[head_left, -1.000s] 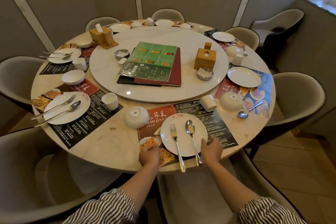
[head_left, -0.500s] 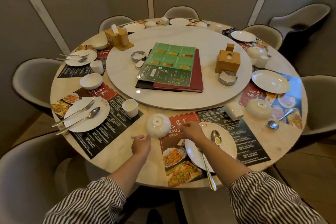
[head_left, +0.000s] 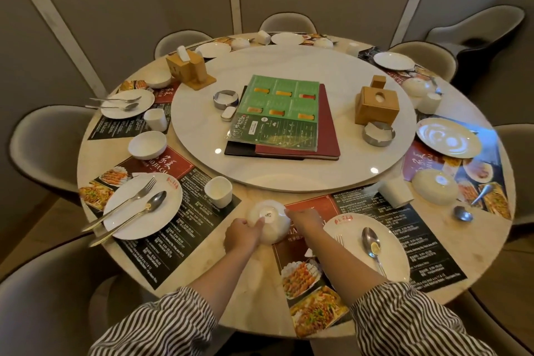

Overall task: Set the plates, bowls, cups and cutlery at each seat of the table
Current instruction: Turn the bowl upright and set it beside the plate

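A white bowl (head_left: 272, 229) stands upside down at the near seat, on the left edge of the placemat (head_left: 306, 277). My left hand (head_left: 242, 235) grips its left side and my right hand (head_left: 307, 221) grips its right side. Just right of it lies a white plate (head_left: 351, 235) carrying a spoon (head_left: 370, 242) and a fork (head_left: 339, 239) that my right arm mostly hides. A white cup (head_left: 395, 192) lies on its side beyond the plate. The seat to the left has a plate (head_left: 127, 218) with fork and spoon, an upright cup (head_left: 218, 191) and an upright bowl (head_left: 147, 144).
A lazy Susan (head_left: 289, 66) fills the middle of the round table (head_left: 260, 266), carrying menus (head_left: 284, 115), two wooden holders and ashtrays. The right seat has a plate (head_left: 448, 141), an overturned bowl (head_left: 435, 186) and a loose spoon (head_left: 462, 213). Chairs ring the table.
Both hands have left the near plate's edge and moved left and forward onto the overturned bowl. My view has shifted left and closer to the table.
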Demonstrator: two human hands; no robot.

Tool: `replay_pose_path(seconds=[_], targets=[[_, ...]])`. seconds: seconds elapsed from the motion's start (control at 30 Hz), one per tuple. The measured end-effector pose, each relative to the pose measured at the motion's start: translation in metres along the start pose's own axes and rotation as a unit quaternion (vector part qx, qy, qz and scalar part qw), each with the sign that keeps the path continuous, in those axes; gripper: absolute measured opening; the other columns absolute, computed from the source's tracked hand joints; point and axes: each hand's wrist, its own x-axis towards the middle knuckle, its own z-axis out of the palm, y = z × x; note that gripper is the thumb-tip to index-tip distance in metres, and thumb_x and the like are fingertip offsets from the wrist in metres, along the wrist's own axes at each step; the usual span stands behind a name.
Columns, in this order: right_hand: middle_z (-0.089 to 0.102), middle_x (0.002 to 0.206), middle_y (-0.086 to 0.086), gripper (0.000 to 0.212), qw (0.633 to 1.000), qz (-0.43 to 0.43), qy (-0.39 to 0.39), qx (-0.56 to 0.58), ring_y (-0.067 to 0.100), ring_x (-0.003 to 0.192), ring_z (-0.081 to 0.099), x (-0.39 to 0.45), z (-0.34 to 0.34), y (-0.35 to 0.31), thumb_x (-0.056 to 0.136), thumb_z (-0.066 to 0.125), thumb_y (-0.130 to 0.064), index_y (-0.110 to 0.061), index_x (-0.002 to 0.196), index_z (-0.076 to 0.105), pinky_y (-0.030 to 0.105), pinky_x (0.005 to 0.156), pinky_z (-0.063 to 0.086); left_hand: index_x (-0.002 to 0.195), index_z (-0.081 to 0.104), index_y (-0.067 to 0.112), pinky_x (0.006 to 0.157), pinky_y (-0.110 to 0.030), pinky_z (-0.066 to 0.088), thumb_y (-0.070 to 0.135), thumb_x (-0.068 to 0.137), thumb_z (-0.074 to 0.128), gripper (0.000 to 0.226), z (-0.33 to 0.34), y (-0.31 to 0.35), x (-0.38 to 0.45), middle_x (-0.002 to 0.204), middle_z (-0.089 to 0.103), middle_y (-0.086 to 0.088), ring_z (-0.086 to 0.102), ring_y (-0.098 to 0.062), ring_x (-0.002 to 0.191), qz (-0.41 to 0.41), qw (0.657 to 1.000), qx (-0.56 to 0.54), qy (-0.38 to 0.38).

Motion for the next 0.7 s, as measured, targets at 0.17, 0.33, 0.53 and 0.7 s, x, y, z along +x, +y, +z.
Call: replay_pose_path(seconds=[0.17,0.33,0.53,0.7], targets=[[0.063,0.12,0.018,0.061,0.998,0.044,-0.001,0.036,0.031,0.108,0.06,0.012,0.01,-0.003,0.075,0.08,-0.029,0.005,0.12,0.057,0.032,0.078,0.048,0.093,0.054,0.02,0.076,-0.037,0.06,0.049,0.073,0.072,0.04,-0.007,0.01,-0.007,0.069,0.065,0.001,0.072,-0.022,0.063,-0.027,0.999,-0.039,-0.023],[0.061,0.115,0.014,0.066,0.998,0.052,-0.019,0.006,0.029,0.108,0.059,0.012,0.012,-0.01,0.078,0.077,-0.036,0.005,0.124,0.052,0.031,0.079,0.048,0.096,0.056,0.019,0.072,-0.038,0.061,0.041,0.075,0.073,0.035,-0.012,0.013,-0.009,0.074,0.062,0.001,0.071,-0.024,0.061,-0.04,0.994,-0.091,-0.04],[0.06,0.088,0.01,0.023,0.979,0.089,-0.129,0.129,0.019,0.071,0.051,0.007,-0.007,-0.019,0.087,0.069,-0.023,-0.003,0.094,0.061,0.027,0.05,0.039,0.106,0.058,0.018,0.067,-0.034,0.061,0.033,0.084,0.069,0.029,-0.019,0.009,-0.008,0.088,0.059,0.003,0.072,-0.026,0.076,-0.034,0.978,-0.188,-0.085],[0.062,0.095,0.011,0.02,0.971,-0.024,-0.223,0.088,0.021,0.077,0.059,-0.008,-0.025,-0.036,0.091,0.063,-0.016,-0.002,0.106,0.063,0.024,0.053,0.051,0.095,0.065,0.008,0.074,-0.04,0.061,0.044,0.09,0.059,0.037,-0.022,0.009,-0.006,0.085,0.071,-0.013,0.072,-0.03,0.08,-0.009,0.97,-0.214,-0.116]])
